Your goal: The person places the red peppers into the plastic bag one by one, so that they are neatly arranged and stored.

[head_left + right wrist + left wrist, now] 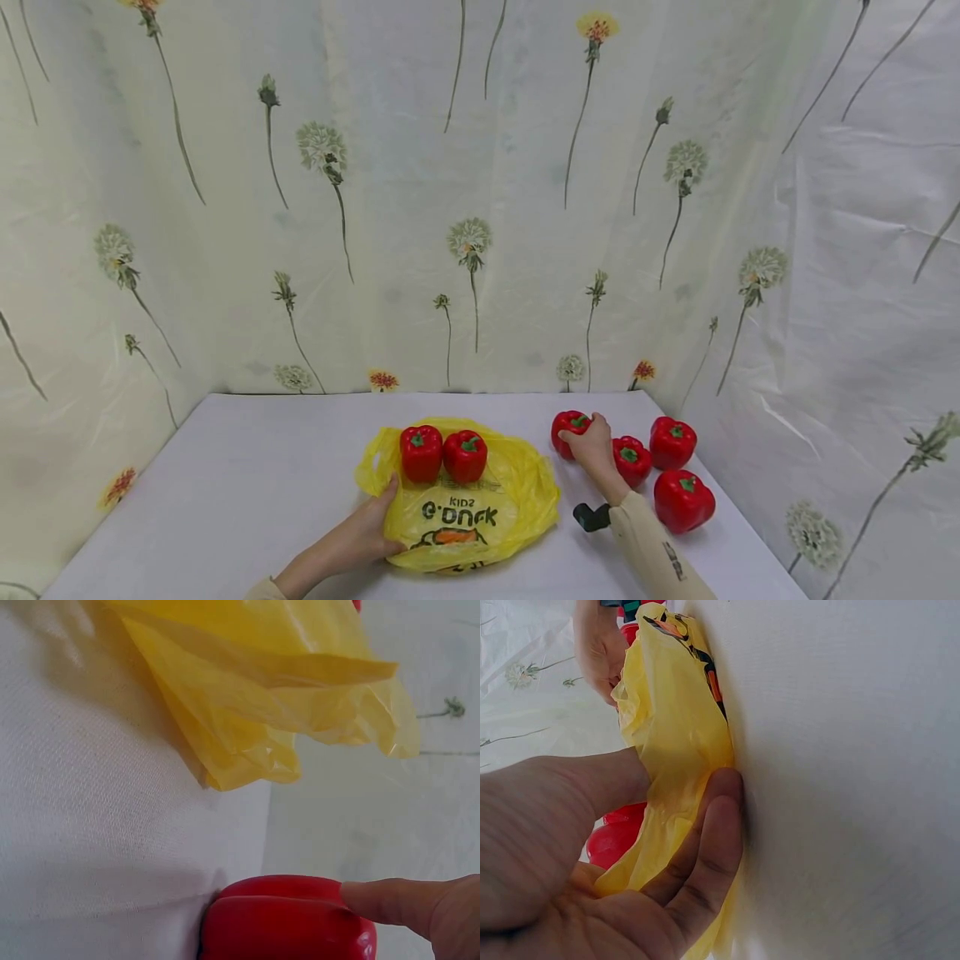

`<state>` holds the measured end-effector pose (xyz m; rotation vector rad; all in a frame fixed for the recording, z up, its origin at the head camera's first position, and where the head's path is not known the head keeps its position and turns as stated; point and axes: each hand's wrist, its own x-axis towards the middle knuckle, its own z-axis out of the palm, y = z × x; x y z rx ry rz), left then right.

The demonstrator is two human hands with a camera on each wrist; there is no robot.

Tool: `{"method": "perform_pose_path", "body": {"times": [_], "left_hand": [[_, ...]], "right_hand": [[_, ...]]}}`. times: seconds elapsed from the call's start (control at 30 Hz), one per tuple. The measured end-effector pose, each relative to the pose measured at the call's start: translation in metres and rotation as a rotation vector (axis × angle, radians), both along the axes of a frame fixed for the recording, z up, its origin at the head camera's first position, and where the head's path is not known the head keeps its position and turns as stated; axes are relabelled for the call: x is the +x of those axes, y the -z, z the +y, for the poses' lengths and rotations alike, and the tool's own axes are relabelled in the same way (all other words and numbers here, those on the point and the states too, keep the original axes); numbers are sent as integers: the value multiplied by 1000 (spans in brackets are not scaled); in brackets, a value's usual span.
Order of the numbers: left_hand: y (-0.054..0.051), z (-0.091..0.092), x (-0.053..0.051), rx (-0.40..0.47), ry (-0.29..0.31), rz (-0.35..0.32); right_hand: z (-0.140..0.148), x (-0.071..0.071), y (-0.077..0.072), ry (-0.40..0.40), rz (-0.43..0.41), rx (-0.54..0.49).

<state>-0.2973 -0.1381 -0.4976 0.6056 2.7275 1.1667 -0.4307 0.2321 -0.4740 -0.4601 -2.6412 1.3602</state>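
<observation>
A yellow plastic bag [517, 508] with printed lettering lies on the table. Its left edge is pinched by my left hand [367, 529], with the thumb on one side of the film and the fingers [712, 855] on the other. Two red bell peppers [422, 455] [465, 458] stand side by side at the bag's far part. To the right of the bag, my right hand [592, 450] grips another red bell pepper [566, 427]. In the right wrist view the thumb presses on this pepper [281, 926]; the other fingers are hidden there.
Beyond my right wrist stand three more bell peppers [632, 462] [672, 443] [684, 502] near the table's right edge. A black strap-like piece [591, 517] sits by the right wrist. A dandelion-print curtain [390, 250] hangs behind the white table [225, 483].
</observation>
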Motion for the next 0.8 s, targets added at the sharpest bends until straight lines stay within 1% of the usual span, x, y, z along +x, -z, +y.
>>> {"method": "perform_pose_path", "body": {"times": [0.2, 0.4, 0.63, 0.8], "left_hand": [[0, 1, 0, 6, -7, -20], [0, 2, 0, 4, -18, -38], [-1, 1, 1, 4, -13, -30], [-1, 0, 1, 15, -5, -31]], "right_hand": [[-1, 0, 2, -2, -32, 21], [0, 1, 5, -15, -32, 42], [2, 3, 7, -33, -74, 34], [3, 5, 7, -33, -70, 34]]}}
